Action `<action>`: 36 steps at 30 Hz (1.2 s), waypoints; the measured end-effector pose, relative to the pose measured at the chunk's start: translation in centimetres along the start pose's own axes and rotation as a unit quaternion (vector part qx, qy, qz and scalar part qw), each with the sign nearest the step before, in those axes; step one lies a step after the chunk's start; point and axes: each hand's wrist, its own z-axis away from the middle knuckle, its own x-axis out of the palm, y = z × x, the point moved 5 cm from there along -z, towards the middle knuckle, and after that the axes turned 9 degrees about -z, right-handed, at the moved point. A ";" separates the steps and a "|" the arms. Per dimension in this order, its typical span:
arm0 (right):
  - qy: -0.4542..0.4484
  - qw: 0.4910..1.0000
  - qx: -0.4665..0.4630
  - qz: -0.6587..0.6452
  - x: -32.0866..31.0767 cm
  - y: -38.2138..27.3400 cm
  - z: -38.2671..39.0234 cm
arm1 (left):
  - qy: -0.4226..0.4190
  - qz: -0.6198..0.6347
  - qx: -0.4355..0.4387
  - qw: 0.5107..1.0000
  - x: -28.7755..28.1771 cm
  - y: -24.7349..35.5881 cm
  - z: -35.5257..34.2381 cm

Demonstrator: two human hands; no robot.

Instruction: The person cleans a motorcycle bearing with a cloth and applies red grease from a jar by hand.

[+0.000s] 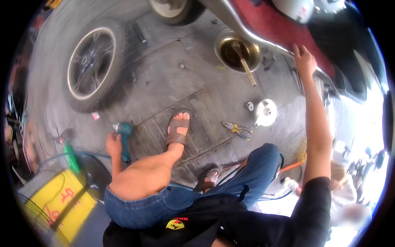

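My left hand (pixel 113 144) is closed at the front of the handle of a teal power tool (pixel 125 142), which looks like an impact wrench. Its fingers are partly hidden. Stretched far forward, my right hand (pixel 306 61) rests at the shiny metal rim of a red-topped platform (pixel 267 24), with two fingers pointing out and apart. Below that arm lie a round silver metal cover (pixel 266 112), a small metal bushing (pixel 249 106) and yellow-handled pliers (pixel 236 130).
A spoked motorcycle wheel (pixel 95 64) lies at the left, and another wheel (pixel 173 10) is at the top. A brass-coloured bowl (pixel 222 39) holds a wooden-handled brush (pixel 247 72). A green bottle (pixel 71 158) stands by a yellow board (pixel 45 201). Another person (pixel 343 187) is at the lower right.
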 end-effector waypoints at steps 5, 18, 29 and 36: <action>0.065 0.997 -0.042 -0.025 -1.0 1.8 1.9 | 0.075 0.249 0.155 0.953 -3.7 7.4 -4.7; -0.173 0.777 0.310 -0.520 3.5 6.4 28.3 | -0.428 0.432 0.243 0.756 -6.0 40.8 -2.0; -0.275 0.926 0.170 -0.196 -8.3 6.9 45.1 | -0.510 0.176 0.398 0.742 1.9 57.9 6.3; -0.170 0.932 0.271 -0.169 -10.7 6.5 45.3 | -0.147 0.029 0.788 0.597 3.2 61.8 15.3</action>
